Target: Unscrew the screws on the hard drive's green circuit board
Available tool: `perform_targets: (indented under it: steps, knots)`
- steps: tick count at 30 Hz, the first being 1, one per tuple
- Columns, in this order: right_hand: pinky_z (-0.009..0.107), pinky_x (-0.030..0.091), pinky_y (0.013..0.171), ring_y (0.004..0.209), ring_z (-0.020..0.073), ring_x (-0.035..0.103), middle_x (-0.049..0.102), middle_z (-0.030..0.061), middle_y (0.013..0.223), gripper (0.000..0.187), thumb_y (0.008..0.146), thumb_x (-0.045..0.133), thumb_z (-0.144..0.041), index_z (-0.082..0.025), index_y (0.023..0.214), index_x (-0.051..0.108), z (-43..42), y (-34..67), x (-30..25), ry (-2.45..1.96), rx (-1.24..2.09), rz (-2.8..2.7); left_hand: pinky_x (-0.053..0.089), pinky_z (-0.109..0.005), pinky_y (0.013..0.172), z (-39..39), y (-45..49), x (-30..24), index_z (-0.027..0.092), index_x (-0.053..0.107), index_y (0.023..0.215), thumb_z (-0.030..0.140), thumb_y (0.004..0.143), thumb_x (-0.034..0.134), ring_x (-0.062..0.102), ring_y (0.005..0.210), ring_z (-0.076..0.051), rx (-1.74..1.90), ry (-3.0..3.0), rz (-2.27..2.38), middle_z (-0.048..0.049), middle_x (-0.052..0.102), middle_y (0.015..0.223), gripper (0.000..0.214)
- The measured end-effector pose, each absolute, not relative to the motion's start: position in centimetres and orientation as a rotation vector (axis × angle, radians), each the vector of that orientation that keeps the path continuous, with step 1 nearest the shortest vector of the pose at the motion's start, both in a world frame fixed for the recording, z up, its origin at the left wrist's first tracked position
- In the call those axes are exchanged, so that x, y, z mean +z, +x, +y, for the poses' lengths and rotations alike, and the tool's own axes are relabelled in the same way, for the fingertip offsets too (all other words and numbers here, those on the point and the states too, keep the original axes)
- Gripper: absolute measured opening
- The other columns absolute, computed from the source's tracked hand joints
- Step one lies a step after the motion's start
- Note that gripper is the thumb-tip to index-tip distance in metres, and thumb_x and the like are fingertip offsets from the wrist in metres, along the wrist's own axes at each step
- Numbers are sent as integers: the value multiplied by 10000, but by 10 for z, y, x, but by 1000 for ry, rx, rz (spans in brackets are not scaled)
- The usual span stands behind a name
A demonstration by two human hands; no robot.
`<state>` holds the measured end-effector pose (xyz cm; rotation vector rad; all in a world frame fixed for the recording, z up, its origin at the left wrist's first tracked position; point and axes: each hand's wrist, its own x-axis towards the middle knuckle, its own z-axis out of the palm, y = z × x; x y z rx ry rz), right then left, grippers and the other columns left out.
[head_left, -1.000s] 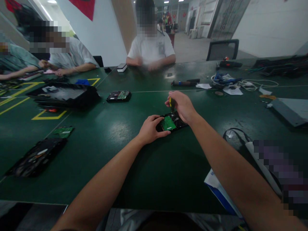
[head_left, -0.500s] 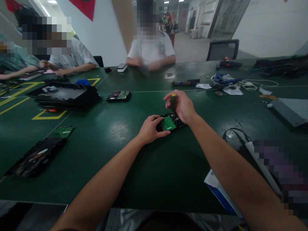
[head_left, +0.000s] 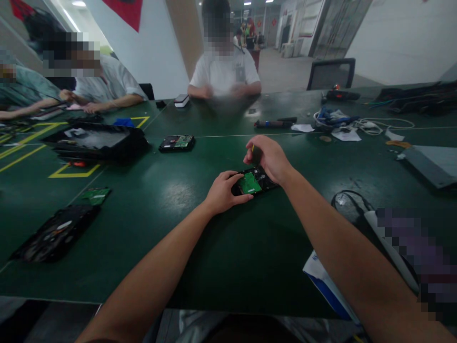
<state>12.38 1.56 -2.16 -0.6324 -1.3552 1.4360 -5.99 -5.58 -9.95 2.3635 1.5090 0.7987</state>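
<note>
A black hard drive [head_left: 251, 183] with a green circuit board lies on the green table in front of me. My left hand [head_left: 223, 191] grips its left end, thumb along the near edge and fingers over the far one. Above the drive's right part, my right hand [head_left: 268, 158] is closed around a screwdriver [head_left: 254, 151]. Only a bit of the yellow-and-dark handle shows between the fingers. The tip is hidden behind the hand, so I cannot tell whether it touches a screw.
Another hard drive [head_left: 176, 143] sits further back. At left lie a black drive casing [head_left: 55, 233], a loose green circuit board [head_left: 95, 195] and a black tray [head_left: 96, 140]. A grey metal box [head_left: 430, 164] and cables [head_left: 371, 125] are at right. Co-workers sit across the table.
My right hand has turned and its fingers have curled over the screwdriver handle, covering its top more. The left hand and the drive have stayed put.
</note>
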Motion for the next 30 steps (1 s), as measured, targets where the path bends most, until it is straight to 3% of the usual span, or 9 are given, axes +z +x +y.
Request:
perform_targets:
  steps: [7, 11, 15, 21, 30]
  knots:
    - [321, 528, 696, 683, 151, 628, 618, -10, 709, 247, 914, 706, -393, -236, 750, 609, 19, 126, -24, -679, 1347, -1327, 488, -513, 1142, -58, -59, -96, 190, 649, 1413, 648, 821, 790, 570, 1326, -348, 794, 2348, 1510, -165, 612, 1411, 762]
    - [323, 520, 660, 634, 153, 616, 580, -19, 671, 329, 928, 679, -535, -237, 789, 651, 16, 126, -21, -665, 1386, -1349, 481, -509, 1149, -58, -59, -95, 195, 645, 1416, 653, 821, 788, 565, 1334, -346, 792, 2354, 1504, -161, 609, 1418, 765]
    - [317, 522, 678, 647, 153, 605, 594, -1, 685, 497, 961, 526, -671, -236, 800, 703, 17, 126, -22, -682, 1380, -1355, 490, -516, 1139, -58, -59, -95, 208, 643, 1417, 662, 822, 781, 565, 1335, -349, 774, 2341, 1518, -155, 604, 1428, 761]
    - [319, 545, 735, 744, 164, 667, 658, 7, 770, 270, 898, 681, -484, -243, 782, 645, 21, 125, -26, -718, 1326, -1325, 488, -530, 1145, -58, -59, -94, 233, 648, 1401, 640, 814, 797, 569, 1338, -348, 785, 2324, 1510, -142, 600, 1436, 730]
    - [352, 551, 741, 733, 194, 722, 705, -2, 706, 235, 889, 686, -452, -251, 866, 568, 14, 126, -21, -702, 1411, -1358, 483, -528, 1146, -57, -59, -97, 233, 641, 1414, 659, 804, 799, 565, 1340, -346, 783, 2338, 1511, -140, 605, 1433, 760]
